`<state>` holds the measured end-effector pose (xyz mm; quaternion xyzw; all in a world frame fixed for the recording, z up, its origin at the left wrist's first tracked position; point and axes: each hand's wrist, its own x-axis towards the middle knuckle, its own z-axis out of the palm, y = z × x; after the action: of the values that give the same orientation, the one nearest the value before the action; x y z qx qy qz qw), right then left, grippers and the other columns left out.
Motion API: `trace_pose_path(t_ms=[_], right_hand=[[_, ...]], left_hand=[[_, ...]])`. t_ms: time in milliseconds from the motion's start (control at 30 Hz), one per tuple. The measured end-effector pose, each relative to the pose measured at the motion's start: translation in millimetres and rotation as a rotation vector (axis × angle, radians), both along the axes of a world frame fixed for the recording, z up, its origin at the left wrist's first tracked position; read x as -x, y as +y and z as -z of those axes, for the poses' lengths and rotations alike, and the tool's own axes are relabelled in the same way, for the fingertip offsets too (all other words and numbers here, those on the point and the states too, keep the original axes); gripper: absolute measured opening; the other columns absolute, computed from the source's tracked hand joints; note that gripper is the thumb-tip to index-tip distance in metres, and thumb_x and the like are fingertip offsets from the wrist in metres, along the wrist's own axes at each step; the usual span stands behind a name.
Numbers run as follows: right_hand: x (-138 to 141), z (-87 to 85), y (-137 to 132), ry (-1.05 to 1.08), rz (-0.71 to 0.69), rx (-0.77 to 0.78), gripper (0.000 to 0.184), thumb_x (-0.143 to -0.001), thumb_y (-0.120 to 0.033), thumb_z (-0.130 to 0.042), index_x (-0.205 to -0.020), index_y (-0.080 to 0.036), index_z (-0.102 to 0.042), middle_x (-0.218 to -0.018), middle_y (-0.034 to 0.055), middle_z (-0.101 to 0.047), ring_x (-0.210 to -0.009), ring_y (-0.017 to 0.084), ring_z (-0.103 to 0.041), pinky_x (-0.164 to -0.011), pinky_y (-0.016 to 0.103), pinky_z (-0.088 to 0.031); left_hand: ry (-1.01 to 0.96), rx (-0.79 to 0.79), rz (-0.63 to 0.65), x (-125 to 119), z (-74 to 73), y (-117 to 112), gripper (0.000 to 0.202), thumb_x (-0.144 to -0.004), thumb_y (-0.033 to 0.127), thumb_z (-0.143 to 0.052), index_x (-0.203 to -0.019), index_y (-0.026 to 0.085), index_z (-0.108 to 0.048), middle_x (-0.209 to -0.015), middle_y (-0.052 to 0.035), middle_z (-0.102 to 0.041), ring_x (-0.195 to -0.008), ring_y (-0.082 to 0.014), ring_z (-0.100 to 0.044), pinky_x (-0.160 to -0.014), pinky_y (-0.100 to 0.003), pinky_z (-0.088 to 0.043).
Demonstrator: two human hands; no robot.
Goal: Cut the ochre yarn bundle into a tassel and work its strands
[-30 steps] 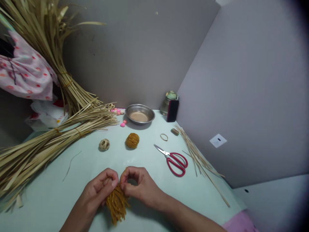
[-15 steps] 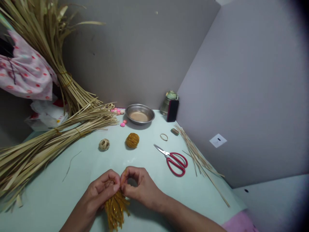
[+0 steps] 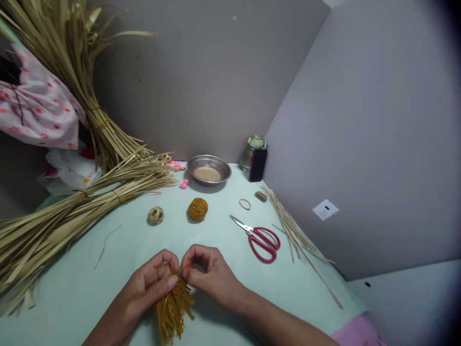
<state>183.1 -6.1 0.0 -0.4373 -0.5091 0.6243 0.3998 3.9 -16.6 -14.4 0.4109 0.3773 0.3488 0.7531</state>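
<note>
Bottom centre of frame: left hand [image 3: 149, 283] and right hand [image 3: 209, 274] both pinched the top of a bundle of golden strips [image 3: 173, 310], fingertips meeting at its gathered end, loose ends fanning toward the bottom edge over the pale surface [image 3: 108, 269]. Strips looked light, thin, springy; likely to splay or slip if grip eased. Best hold judged at the bunched top, not the free ends. Finished golden ball [image 3: 198, 209] lay mid-frame, red scissors [image 3: 261, 239] to its right, well apart from the hands.
</note>
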Motion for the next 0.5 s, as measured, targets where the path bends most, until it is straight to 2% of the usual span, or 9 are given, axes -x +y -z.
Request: trace_pose_path(t_ms=[100, 233, 400, 500], right_hand=[[-0.5, -0.2, 0.1, 0.022, 0.007, 0.008, 0.008, -0.066, -0.018, -0.066, -0.071, -0.016, -0.061, -0.068, -0.0027, -0.056, -0.064, 0.011, -0.045, -0.065, 0.024, -0.038], [-0.7, 1.4, 0.3, 0.023, 0.010, -0.002, 0.006, -0.066, -0.017, -0.066, -0.070, -0.016, -0.061, -0.067, -0.0025, -0.057, -0.064, 0.010, -0.046, -0.064, 0.024, -0.038], [-0.2, 3.8, 0.1, 0.050, -0.021, 0.037, 0.007, -0.066, -0.016, -0.065, -0.070, -0.017, -0.060, -0.065, -0.0032, -0.055, -0.060, 0.010, -0.045, -0.062, 0.025, -0.038], [-1.5, 2.4, 0.2, 0.070, -0.061, 0.033, 0.014, -0.071, -0.024, -0.072, -0.073, -0.017, -0.060, -0.068, -0.0027, -0.055, -0.064, 0.011, -0.045, -0.065, 0.026, -0.038]], left_hand=[[0.052, -0.032, 0.040, 0.7, 6.9, 2.6, 0.034, -0.084, 0.054, -0.072, -0.092, 0.026, -0.056, -0.070, 0.0053, -0.049, -0.066, -0.0150, -0.044, -0.062, -0.026, -0.036], [0.148, -0.105, -0.010, -3.5, 7.5, 3.8, 0.037, -0.083, 0.057, -0.071, -0.081, 0.022, -0.059, -0.066, 0.0059, -0.042, -0.063, -0.0144, -0.038, -0.059, -0.026, -0.031], [0.115, -0.017, -0.104, -7.2, -3.7, 0.7, 0.033, -0.085, 0.054, -0.070, -0.079, 0.022, -0.063, -0.072, 0.0032, -0.053, -0.069, -0.0166, -0.046, -0.064, -0.026, -0.039], [0.103, 0.014, -0.112, -6.8, -5.5, 0.8, 0.033, -0.084, 0.054, -0.070, -0.078, 0.023, -0.062, -0.071, 0.0035, -0.053, -0.068, -0.0166, -0.046, -0.062, -0.026, -0.039]])
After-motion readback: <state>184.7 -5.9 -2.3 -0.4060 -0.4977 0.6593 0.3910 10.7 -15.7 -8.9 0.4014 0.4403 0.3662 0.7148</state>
